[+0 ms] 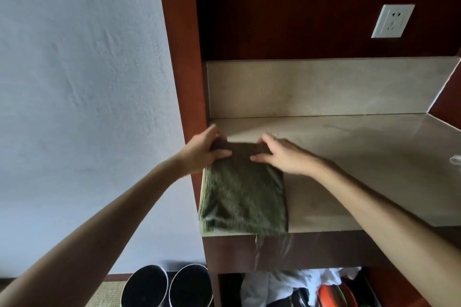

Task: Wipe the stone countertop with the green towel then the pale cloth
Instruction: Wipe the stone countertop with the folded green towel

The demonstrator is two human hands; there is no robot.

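Note:
A folded green towel (245,197) lies on the left end of the beige stone countertop (361,157), its near edge at the counter's front lip. My left hand (202,151) grips the towel's far left corner, fingers curled over it. The fingers of my right hand (279,154) pinch the far edge of the towel a little to the right. A pale cloth (287,281) appears bunched in the open shelf under the counter; a blurred pale streak hangs below the towel at the counter's front.
A red-brown cabinet side panel (182,57) borders the counter on the left. A white wall socket (393,21) sits on the dark back panel. Two round metal bins (167,286) stand on the floor. An orange item (336,294) lies in the lower shelf.

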